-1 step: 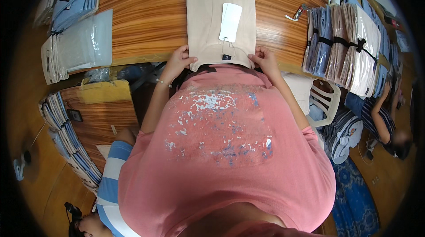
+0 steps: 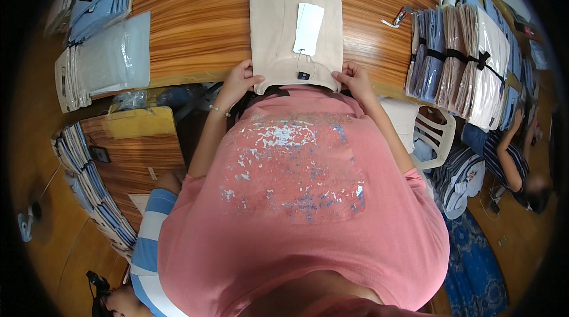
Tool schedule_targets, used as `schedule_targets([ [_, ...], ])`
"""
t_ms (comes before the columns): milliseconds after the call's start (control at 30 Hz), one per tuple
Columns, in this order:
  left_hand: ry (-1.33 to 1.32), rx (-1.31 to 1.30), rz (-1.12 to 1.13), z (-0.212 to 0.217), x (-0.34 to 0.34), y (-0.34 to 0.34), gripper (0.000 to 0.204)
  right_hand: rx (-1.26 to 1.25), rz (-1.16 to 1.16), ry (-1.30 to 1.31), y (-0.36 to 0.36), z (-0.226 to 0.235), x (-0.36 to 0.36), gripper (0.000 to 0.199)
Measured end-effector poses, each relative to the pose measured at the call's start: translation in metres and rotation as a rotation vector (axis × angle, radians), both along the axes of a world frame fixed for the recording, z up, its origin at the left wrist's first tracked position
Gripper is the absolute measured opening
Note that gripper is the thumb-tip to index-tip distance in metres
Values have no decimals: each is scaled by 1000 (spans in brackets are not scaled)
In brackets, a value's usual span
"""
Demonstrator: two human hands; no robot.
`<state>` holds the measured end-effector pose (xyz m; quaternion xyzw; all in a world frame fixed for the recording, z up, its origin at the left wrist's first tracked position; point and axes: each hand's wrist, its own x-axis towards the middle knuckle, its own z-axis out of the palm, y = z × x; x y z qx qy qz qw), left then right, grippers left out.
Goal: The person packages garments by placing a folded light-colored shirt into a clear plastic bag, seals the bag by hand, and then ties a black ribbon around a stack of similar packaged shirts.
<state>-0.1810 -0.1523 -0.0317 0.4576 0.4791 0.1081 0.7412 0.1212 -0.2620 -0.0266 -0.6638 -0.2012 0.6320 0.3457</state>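
Note:
A folded beige shirt (image 2: 272, 26) lies flat on the wooden table, its collar end at the near edge, close to my body. On top of it rests a white hang tag (image 2: 309, 29), tied by a thin loop of string beside a small dark label (image 2: 303, 75). My left hand (image 2: 241, 80) pinches the near left corner of the shirt between thumb and fingers. At the opposite near corner, my right hand (image 2: 354, 82) grips the fabric the same way.
Bundled packed shirts (image 2: 456, 59) stand on the table's right, near a small red tool (image 2: 402, 16). Clear plastic bags (image 2: 112, 56) and blue packed shirts (image 2: 101, 3) lie at left. A white plastic chair (image 2: 435, 133) is at right; other people sit lower left and far right.

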Motion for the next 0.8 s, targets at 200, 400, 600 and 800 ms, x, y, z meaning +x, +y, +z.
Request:
schedule_targets([
  [200, -63, -13, 65, -8, 4, -11, 30, -88, -324, 422, 2, 24, -10, 28],
  [400, -26, -50, 280, 0, 6, -24, 33, 262, -155, -162, -17, -15, -17, 40],
  [600, 394, 211, -144, 8, -13, -19, 10, 260, 306, -839, 17, 33, 21, 30],
  [800, 452, 955, -138, 51, 30, 11, 18, 496, 287, -1423, 73, -21, 120, 49],
])
